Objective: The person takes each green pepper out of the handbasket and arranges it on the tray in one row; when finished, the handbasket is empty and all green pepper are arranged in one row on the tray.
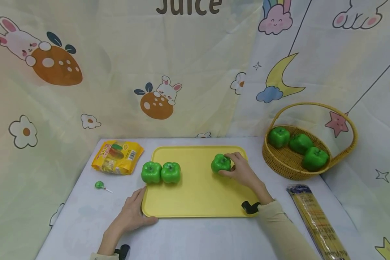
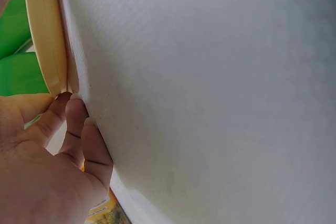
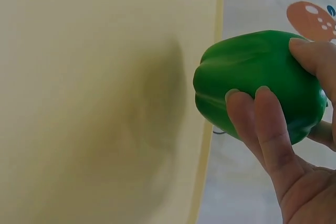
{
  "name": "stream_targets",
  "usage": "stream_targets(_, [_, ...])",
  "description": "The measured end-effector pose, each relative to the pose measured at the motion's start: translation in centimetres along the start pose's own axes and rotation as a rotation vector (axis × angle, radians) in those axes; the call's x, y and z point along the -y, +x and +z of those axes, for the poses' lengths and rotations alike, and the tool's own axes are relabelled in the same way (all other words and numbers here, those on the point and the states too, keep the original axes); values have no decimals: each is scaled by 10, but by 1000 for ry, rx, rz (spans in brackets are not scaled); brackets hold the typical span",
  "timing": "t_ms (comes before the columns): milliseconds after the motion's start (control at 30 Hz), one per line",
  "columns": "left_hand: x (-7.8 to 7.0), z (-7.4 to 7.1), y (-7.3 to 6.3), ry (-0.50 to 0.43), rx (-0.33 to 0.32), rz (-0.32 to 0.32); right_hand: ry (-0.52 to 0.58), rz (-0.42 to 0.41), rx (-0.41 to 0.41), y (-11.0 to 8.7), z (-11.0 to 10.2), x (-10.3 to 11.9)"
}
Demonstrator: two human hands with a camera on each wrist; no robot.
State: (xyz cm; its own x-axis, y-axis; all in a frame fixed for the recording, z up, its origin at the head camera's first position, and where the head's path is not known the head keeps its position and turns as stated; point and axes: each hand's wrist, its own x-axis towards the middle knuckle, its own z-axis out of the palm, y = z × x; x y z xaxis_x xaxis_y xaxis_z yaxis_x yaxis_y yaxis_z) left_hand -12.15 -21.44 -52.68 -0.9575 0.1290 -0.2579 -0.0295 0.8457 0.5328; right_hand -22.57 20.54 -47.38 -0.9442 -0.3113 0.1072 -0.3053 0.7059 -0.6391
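Observation:
My right hand (image 1: pixel 242 173) grips a green bell pepper (image 1: pixel 220 164) over the right part of a yellow tray (image 1: pixel 198 198). In the right wrist view the thumb and fingers wrap the pepper (image 3: pixel 257 80), and its shadow falls on the tray (image 3: pixel 79 77), apart from it. Two more bell peppers, the left one (image 1: pixel 151 172) and the right one (image 1: pixel 171 172), sit side by side at the tray's left. My left hand (image 1: pixel 130 213) holds the tray's front left corner, fingers along the side and thumb at the front edge. Bent fingertips (image 2: pixel 76 108) meet the rim in the left wrist view.
A wicker basket (image 1: pixel 281 168) with three green bell peppers stands at the back right. Below it lies a long pack of yellow sticks (image 1: pixel 318 220). On the left are a yellow snack bag (image 1: pixel 117 157) and a green lollipop (image 1: pixel 99 185). A printed cloth (image 1: pixel 195 108) hangs behind.

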Motion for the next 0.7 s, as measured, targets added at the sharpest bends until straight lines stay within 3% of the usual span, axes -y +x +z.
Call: stream_targets(700, [-2,-1,-1,-14,-7,7,89,-12,133,10,34,18])
